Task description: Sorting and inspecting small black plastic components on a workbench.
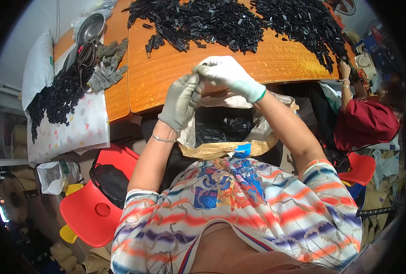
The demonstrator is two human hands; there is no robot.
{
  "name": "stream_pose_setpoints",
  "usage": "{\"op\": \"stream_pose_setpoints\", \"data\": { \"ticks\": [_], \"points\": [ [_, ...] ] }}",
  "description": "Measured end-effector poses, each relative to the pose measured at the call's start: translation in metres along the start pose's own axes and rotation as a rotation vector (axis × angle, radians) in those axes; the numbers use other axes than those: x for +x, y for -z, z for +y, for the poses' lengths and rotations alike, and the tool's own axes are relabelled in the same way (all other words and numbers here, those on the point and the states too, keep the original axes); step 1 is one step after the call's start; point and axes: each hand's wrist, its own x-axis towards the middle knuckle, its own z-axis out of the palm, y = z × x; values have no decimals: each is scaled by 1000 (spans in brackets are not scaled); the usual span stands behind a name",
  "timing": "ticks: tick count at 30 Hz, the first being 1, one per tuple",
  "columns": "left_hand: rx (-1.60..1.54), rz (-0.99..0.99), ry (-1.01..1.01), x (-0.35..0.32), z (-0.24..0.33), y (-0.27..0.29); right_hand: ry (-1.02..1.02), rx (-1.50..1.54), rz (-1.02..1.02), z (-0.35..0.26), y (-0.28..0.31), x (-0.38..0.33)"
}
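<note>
Hands meet above an open paper sack (221, 148) of black plastic parts: the grey-gloved left hand (181, 101) and white-gloved right hand (228, 75) pinch fingertips together over something too small to identify, near the orange table (175, 73) heaped with black plastic pieces (239, 20).

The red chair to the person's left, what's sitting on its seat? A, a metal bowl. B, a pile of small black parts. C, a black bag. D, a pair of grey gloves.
C: a black bag lies on the red chair, while the metal bowl, the grey gloves and the small black parts are all up on the tables.
</note>
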Motion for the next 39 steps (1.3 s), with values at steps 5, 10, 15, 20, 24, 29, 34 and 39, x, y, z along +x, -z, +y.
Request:
{"op": "stream_pose_setpoints", "data": {
  "ticks": [5,10,15,20,24,29,34,39],
  "points": [
    [148,-83,130,-34,-21,8,-183,44,-199,16,-4,-19],
    [1373,-259,-402,-36,-17,17,300,-467,-450,12,33,8],
    [1400,205,-351,28,24,35,454,-1053,170,64,34,99],
    [1547,380,-413,114,50,61,-44,-904,365,65,15,149],
    [1632,390,-379,133,54,68,-126,-971,352,64,8,163],
    [1695,394,-397,124,52,70,-183,-983,219,54,13,168],
    [1469,444,-245,103,49,69,-195,-1098,41,48,6,161],
    [1478,535,-91,102,52,62,49,-1078,89,60,0,144]
  ]
}}
